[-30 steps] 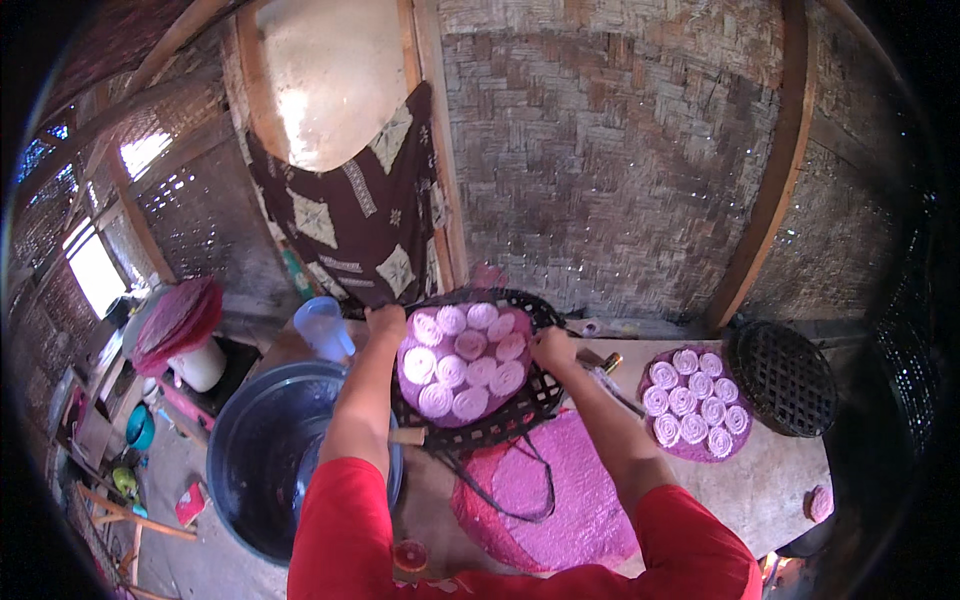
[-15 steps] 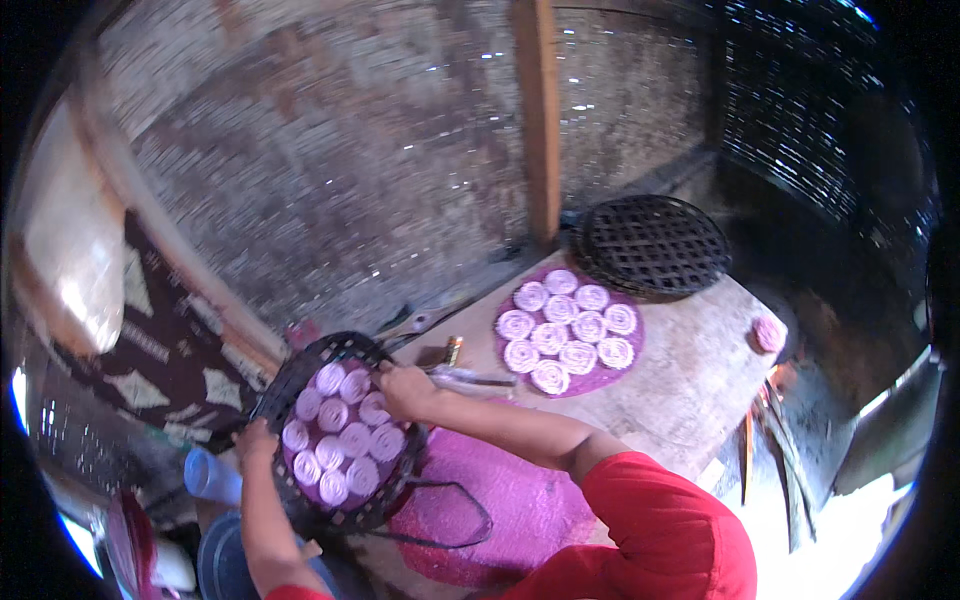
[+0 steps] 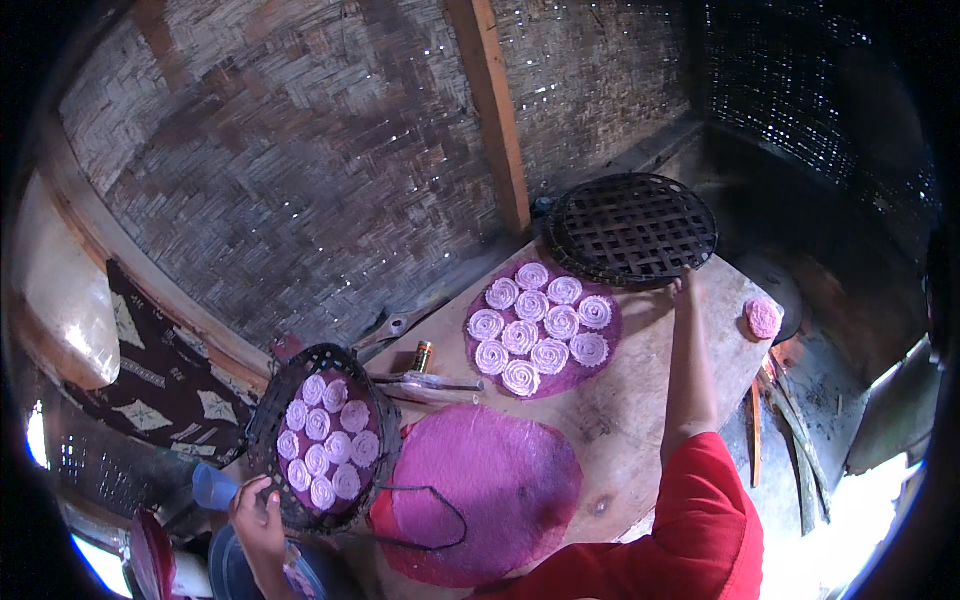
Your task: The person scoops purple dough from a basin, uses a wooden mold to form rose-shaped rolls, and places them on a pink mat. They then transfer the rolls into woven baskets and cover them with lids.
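The left hand (image 3: 258, 512) is gripping the near rim of a round woven tray (image 3: 322, 437) loaded with pale purple rosette cakes (image 3: 325, 445), fingers curled closed on the edge, and the tray is lying at the left end of the wooden table (image 3: 640, 400). The right hand (image 3: 683, 285) is reaching with the arm fully extended to the empty dark lattice tray (image 3: 630, 229) at the table's far right corner, fingertips touching its near rim; how wide that hand is spread cannot be told. The two trays are lying well apart, a purple mat of rosettes (image 3: 543, 327) between them, one hand at each.
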The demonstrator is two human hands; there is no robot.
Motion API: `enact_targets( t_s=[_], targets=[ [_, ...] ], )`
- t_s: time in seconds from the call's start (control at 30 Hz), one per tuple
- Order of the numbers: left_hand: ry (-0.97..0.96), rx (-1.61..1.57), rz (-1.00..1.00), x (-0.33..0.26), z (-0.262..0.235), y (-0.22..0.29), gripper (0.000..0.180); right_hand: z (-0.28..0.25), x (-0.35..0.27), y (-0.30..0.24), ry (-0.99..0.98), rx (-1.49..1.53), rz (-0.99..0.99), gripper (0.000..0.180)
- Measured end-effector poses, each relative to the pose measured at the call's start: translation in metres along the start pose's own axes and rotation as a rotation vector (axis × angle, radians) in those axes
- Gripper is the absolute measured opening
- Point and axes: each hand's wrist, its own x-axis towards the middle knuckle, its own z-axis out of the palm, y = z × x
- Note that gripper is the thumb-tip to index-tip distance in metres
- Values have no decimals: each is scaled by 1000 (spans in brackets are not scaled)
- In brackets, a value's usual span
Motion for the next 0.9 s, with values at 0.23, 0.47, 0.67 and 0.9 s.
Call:
enact_targets(
  t_s=[0.23,0.47,0.67,0.9],
  targets=[
    [15,-107,-52,-45,9,41,15,14,33,-17,-143,-175,297,38],
    [19,-127,-160,-88,6,49,14,61,-18,-60,-464,7,256,15],
    [-22,-347,-237,-150,38,51,12,80,-129,-110,-679,-243,83,26],
    [-393,-582,-337,-210,109,58,23,77,-317,-97,-1036,-189,113,25]
  ],
)
